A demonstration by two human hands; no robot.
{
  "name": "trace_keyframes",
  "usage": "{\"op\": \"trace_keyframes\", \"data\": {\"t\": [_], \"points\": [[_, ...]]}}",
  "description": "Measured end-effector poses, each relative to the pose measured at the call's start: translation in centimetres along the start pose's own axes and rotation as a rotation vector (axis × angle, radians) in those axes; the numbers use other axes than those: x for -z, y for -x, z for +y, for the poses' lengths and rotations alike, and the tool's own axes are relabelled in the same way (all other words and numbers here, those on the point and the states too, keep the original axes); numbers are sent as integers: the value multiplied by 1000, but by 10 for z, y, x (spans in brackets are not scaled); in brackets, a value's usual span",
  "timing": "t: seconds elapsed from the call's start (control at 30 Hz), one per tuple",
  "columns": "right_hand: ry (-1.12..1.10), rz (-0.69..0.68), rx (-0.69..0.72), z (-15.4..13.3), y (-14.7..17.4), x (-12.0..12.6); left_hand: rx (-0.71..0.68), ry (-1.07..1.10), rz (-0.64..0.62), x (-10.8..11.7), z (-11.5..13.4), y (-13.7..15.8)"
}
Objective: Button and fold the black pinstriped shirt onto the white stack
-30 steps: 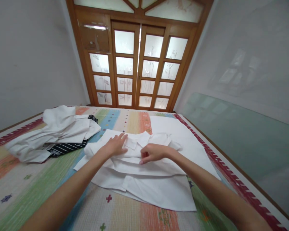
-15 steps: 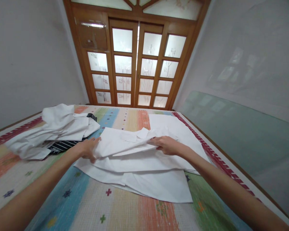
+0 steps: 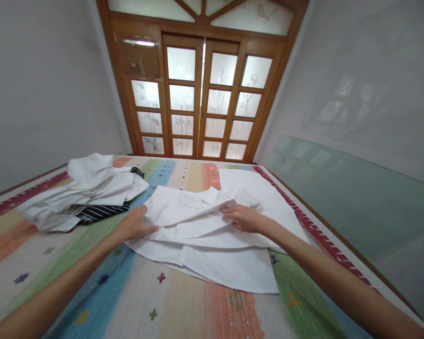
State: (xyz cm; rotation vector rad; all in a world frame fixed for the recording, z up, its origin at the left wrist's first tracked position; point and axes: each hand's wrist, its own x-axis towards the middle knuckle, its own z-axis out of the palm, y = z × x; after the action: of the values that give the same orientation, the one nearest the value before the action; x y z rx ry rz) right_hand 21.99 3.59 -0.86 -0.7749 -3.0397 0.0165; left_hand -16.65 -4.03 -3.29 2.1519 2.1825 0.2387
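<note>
A white shirt lies partly folded in front of me, with loose layers toward the near side and what looks like its collar at the far side. My left hand grips its left edge, fingers behind and thumb in front on the cloth. Around a fold near the shirt's middle right, my right hand is closed, its fingertips partly covered by fabric. Another flat white cloth lies behind and to the right, partly under the shirt.
A crumpled pile of white clothing sits at the left, over a black striped cloth. Everything rests on a multicoloured striped bedspread. Walls stand on both sides, a greenish panel leans at the right, and wooden glazed doors are beyond.
My left hand has shifted slightly right along with the shirt's left edge. The right hand has moved slightly right and down, and the front fold has dropped open a little.
</note>
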Motion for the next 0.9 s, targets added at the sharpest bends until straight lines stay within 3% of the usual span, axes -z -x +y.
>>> {"op": "trace_keyframes", "data": {"t": [0.17,0.43,0.57,0.67,0.73,0.83,0.9], "points": [[114,-13,-138,4,-3,-9,5,-68,0,5,7,-1],[282,-112,-191,60,34,4,-61,-78,347,63,-24,-14],[324,-65,-178,82,56,9,-117,-117,444,71,-34,-21],[301,-107,-257,87,71,4,-112,-131,383,60,-44,-25],[258,-153,-341,86,80,-1,-104,-113,256,48,-55,-25],[198,-215,-446,81,89,-4,-192,-14,62,35,-77,-21],[195,-252,-488,77,89,-2,-237,83,50,35,-94,-18]]}}
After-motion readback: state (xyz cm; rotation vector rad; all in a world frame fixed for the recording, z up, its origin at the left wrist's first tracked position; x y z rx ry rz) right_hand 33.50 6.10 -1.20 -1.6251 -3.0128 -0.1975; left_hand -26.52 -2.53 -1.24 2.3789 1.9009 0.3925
